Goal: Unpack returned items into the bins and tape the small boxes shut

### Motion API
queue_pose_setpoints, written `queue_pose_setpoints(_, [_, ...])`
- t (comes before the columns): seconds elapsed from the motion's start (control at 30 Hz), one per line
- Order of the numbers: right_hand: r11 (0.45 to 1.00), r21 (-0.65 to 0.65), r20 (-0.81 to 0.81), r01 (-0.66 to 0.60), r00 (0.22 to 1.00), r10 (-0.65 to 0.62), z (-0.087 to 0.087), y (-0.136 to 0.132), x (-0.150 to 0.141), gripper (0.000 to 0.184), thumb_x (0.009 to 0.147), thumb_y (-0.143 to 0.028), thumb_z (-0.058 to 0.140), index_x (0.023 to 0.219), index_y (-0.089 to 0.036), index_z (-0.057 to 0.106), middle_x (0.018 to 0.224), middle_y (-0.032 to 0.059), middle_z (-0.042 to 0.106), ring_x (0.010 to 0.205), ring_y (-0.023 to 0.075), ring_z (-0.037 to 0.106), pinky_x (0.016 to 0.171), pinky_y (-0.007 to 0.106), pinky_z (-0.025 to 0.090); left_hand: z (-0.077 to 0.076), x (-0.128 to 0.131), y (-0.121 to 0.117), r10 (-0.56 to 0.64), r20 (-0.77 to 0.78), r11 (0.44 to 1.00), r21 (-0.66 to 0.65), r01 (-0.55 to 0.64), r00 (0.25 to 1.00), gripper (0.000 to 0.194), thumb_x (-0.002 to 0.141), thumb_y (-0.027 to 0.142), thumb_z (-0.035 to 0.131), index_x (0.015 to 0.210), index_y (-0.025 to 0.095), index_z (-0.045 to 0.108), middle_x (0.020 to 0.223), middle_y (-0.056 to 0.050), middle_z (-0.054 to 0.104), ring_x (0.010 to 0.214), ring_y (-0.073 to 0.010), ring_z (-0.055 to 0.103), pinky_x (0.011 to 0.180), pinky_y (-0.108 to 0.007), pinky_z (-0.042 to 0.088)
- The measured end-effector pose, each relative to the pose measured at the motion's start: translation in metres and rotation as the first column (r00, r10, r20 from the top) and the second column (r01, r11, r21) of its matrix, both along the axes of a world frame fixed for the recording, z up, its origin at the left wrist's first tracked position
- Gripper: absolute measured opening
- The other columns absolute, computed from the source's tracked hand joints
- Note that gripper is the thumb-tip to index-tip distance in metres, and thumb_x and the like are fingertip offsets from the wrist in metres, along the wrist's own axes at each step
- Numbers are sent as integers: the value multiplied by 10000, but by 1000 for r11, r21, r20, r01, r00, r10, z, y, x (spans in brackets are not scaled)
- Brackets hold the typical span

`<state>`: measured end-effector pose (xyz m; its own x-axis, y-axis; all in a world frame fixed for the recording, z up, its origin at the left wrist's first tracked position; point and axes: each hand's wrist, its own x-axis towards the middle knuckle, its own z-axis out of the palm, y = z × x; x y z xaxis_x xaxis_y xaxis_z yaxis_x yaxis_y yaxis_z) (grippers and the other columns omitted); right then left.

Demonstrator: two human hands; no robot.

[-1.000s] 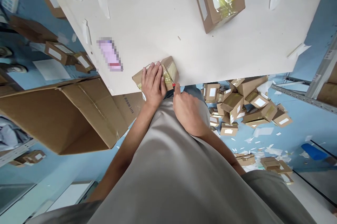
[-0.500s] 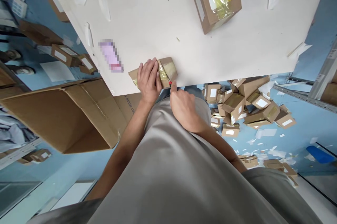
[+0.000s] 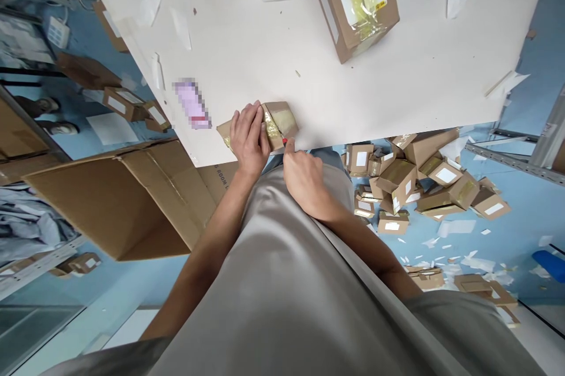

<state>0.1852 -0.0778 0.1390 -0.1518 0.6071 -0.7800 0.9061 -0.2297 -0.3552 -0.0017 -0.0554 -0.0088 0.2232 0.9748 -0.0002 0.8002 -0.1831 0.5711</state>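
A small cardboard box with shiny tape over it lies at the near edge of the white table. Across its left part rests my left hand, fingers wrapped over the top and the thumb toward the taped seam, gripping it. My right hand is closed round a small cutter with a red and dark end. Its tip touches the box's near side by the tape, and the palm hides most of the handle.
A larger taped box stands farther back on the table. A pixelated purple item and white scraps lie there too. An open carton sits at lower left. Several boxes and paper scraps cover the floor at right.
The view has shifted slightly, so table and floor things appear moved a little. Both hands keep their places on the box and cutter; the cutter's end sits marginally lower.
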Motion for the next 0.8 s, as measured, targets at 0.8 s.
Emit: queue_pose_setpoints(0.8, [869,135,-287,477,858,-426,-176,13,42,480,1214,-554,406,1256,-188,714,1143,144,850,1039,254,781,946,323,573,-7,-79,-28,95,257,975,172,-142,962,524,1176,637,413,1604,465,663,1699,-38,605,1659,-351,511,1414,-655,337])
